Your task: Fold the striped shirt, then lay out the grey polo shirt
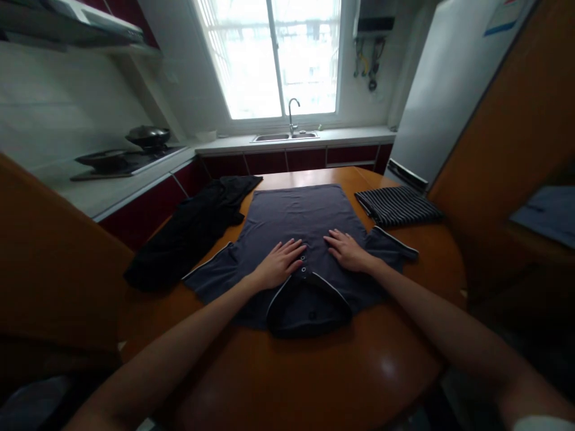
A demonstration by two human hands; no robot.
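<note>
A dark grey-blue polo shirt (299, 209) lies spread out front side up, its collar towards me and its hem towards the window. White piping edges the collar and both short sleeves. My left hand (279, 263) rests flat on the shirt's chest, just left of the button placket, fingers extended. On the other side of the placket, my right hand (345, 248) also lies flat on the fabric with its fingers slightly spread. Neither hand grips the cloth.
The shirt is on a round wooden table (309, 374). A crumpled black garment (188, 233) lies at the left, and a folded striped cloth (398, 205) at the right. Beyond are a sink (285, 137), a stove with pans (148, 136) and a fridge (449, 78).
</note>
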